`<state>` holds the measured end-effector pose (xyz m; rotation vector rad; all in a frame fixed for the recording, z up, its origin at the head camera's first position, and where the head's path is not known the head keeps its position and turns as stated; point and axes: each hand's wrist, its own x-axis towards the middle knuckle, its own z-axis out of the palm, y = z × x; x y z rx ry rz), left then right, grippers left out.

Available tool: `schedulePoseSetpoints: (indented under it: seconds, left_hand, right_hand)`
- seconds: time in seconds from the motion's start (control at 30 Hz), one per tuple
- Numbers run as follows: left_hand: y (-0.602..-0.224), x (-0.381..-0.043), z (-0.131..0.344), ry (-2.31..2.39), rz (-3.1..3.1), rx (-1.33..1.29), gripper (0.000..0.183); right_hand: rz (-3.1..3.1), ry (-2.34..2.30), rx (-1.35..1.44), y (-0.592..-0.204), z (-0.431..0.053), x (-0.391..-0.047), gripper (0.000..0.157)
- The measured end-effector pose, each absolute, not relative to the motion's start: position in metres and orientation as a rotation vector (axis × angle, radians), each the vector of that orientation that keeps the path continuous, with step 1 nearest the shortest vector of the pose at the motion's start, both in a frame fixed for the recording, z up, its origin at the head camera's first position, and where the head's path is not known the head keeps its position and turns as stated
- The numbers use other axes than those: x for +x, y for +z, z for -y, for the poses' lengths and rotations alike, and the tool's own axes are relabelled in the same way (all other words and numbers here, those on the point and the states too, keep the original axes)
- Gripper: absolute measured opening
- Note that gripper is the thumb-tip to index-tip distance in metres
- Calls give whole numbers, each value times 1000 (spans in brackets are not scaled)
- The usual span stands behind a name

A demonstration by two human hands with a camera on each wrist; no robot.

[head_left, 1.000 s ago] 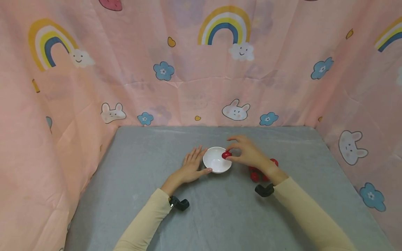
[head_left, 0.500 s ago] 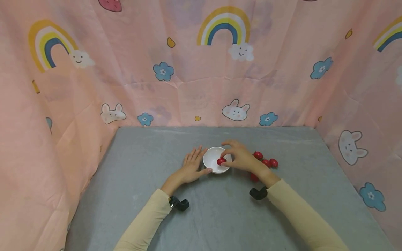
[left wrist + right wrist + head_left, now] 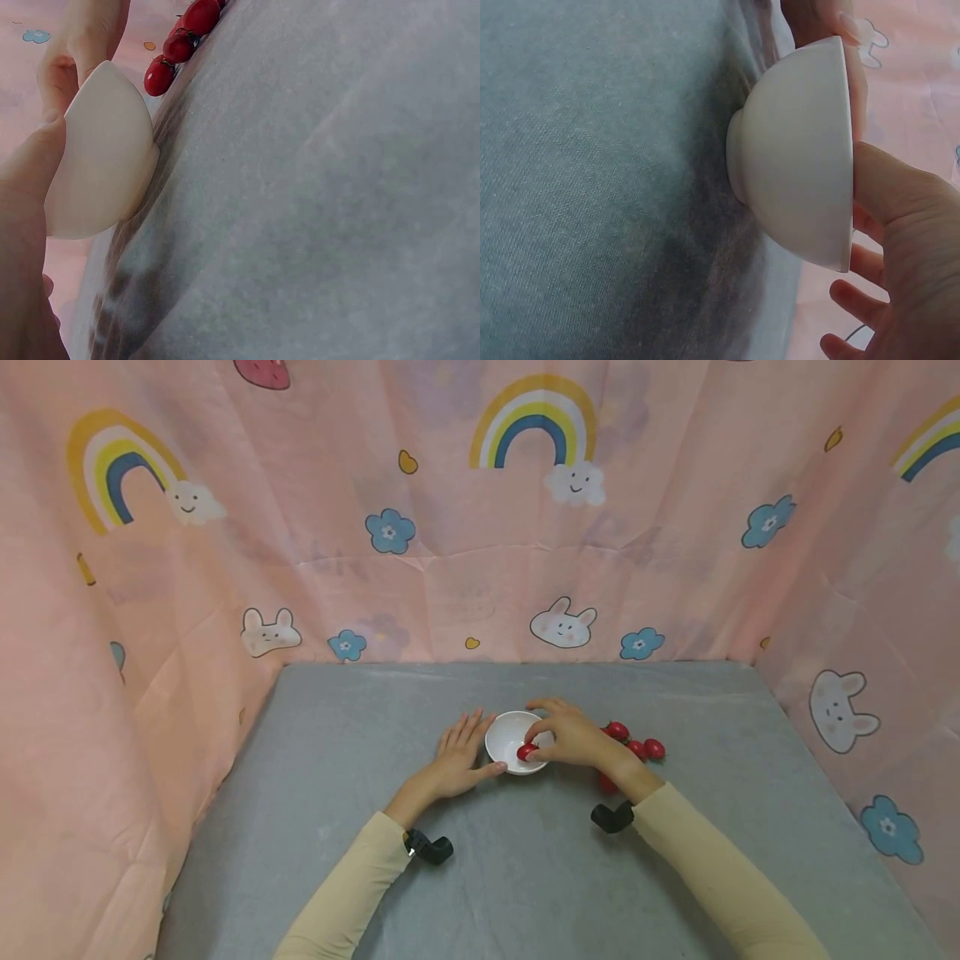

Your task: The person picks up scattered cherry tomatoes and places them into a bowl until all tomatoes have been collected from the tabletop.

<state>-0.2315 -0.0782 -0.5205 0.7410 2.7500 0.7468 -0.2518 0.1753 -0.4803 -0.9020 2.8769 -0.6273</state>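
Observation:
A small white bowl point(image 3: 502, 739) stands upright near the middle of the table. Inside it, my right hand point(image 3: 576, 742) pinches a cherry tomato point(image 3: 526, 752) between thumb and fingers. In the right wrist view the bowl's wall point(image 3: 799, 154) hides most of that tomato. My left hand point(image 3: 452, 768) rests against the bowl's left side, fingers straight and spread, thumb point(image 3: 37, 154) touching the rim. Right of the bowl lie several more cherry tomatoes point(image 3: 654, 749), partly hidden behind my right wrist; the left wrist view shows some of them, with green stems.
A grey cloth covers the table point(image 3: 337, 735). Pink curtains point(image 3: 450, 585) with rainbows and rabbits close off the back and both sides. A black camera is strapped on each wrist.
My right hand has moved left and down, carrying the cherry tomato from above the bowl's right rim into the bowl. The left hand has stayed in place.

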Motion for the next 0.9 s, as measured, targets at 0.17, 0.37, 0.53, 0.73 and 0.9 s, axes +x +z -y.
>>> schedulePoseSetpoints:
  seconds: [0.17,0.37,0.53,0.73,0.9]
  left_hand:
    - [-521,-232,78,746,-2749,739,88]
    - [-522,-232,78,754,-2749,742,88]
    - [-522,-233,78,753,-2751,743,87]
    - [-522,-233,78,760,-2761,752,87]
    - [-523,-233,78,752,-2764,752,88]
  right_hand:
    - [-2868,-631,-887,-479,-176,-252,28]
    - [-2891,-616,-871,-476,-180,-254,29]
    - [-2899,-636,-877,-469,-187,-257,30]
    - [-2921,-713,-864,-464,-207,-262,30]
    - [-2968,-744,-835,-466,-229,-265,35]
